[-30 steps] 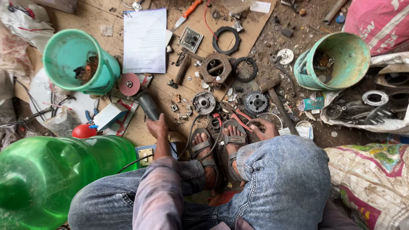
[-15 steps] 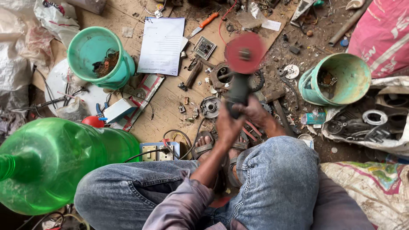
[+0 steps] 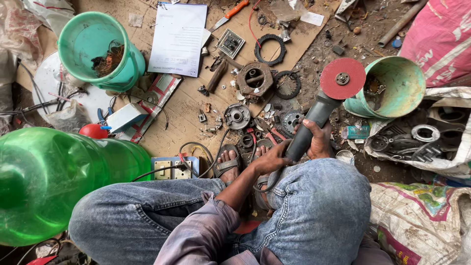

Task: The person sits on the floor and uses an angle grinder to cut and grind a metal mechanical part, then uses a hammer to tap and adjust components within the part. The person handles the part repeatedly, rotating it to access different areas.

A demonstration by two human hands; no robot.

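While the person sits on the ground, a big green plastic bottle (image 3: 49, 186) lies at 8 o'clock and a teal plastic bucket (image 3: 81, 41) stands at 10 o'clock. Next comes a white sheet of paper (image 3: 178, 37) at 11 o'clock. Small round metal machine parts (image 3: 254, 78) lie near the middle. The left hand (image 3: 271, 158) is wrapped shut round the low end of a dark grey angle grinder with a red disc (image 3: 324, 105). The right hand (image 3: 320, 139) grips its body tight. The grinder is lifted up, disc at 1 o'clock, touching nothing. I think no grinding has begun yet. A second teal bucket (image 3: 405, 83) sits at 2 o'clock.
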